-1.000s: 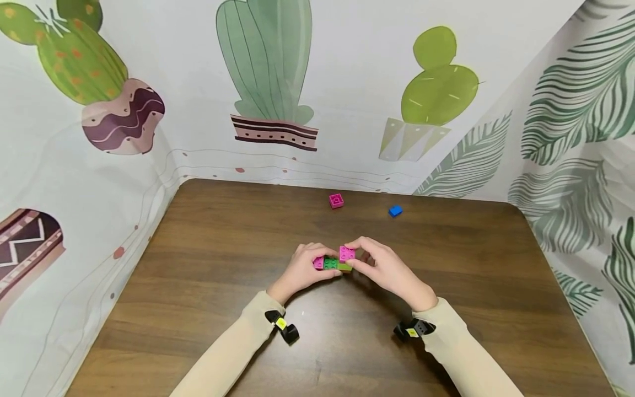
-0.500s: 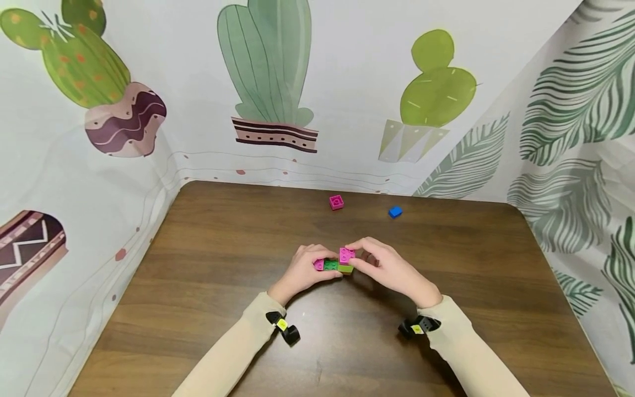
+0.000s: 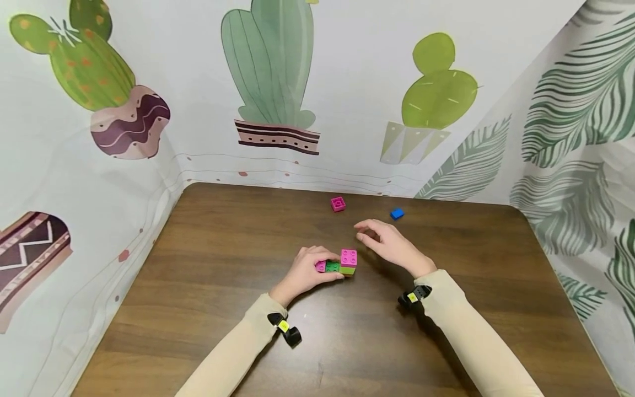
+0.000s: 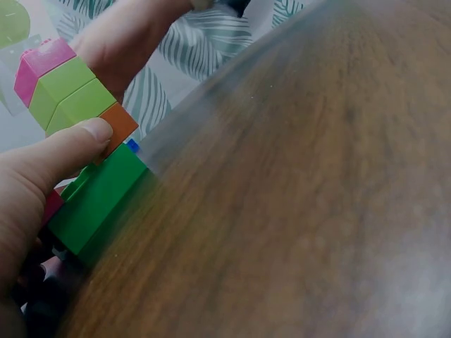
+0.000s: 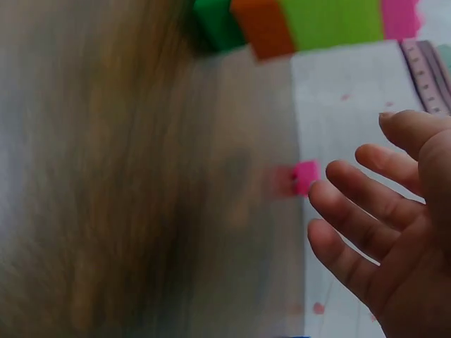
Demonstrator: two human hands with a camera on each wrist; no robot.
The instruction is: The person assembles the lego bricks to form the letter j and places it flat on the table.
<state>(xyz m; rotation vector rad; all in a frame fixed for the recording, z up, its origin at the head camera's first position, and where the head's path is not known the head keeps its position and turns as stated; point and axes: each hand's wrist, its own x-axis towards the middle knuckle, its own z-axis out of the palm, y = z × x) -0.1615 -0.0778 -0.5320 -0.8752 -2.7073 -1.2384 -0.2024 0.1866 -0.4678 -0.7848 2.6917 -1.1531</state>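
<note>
In the head view my left hand (image 3: 306, 273) grips a toy brick build near the table's middle. Its right end is a tower: a pink brick (image 3: 349, 256) tops lime bricks (image 4: 70, 98), with an orange brick (image 4: 121, 128) below them. A green brick (image 4: 99, 204) lies low against the table, and another pink brick (image 3: 321, 266) shows at the left end, partly under my fingers. The left thumb presses the tower's side by the orange brick. My right hand (image 3: 389, 246) hangs behind and right of the tower, fingers loosely bent, holding nothing.
Toward the table's back edge lie a loose magenta brick (image 3: 338, 204), hollow side up, and a blue brick (image 3: 397, 214) to its right. Behind the wooden table (image 3: 238, 215) rises a white cloth (image 3: 357, 82) printed with cacti and leaves.
My right hand has let go of the top pink brick and moved back and right toward the loose bricks. The pink brick stays on the tower; my left hand keeps its hold.
</note>
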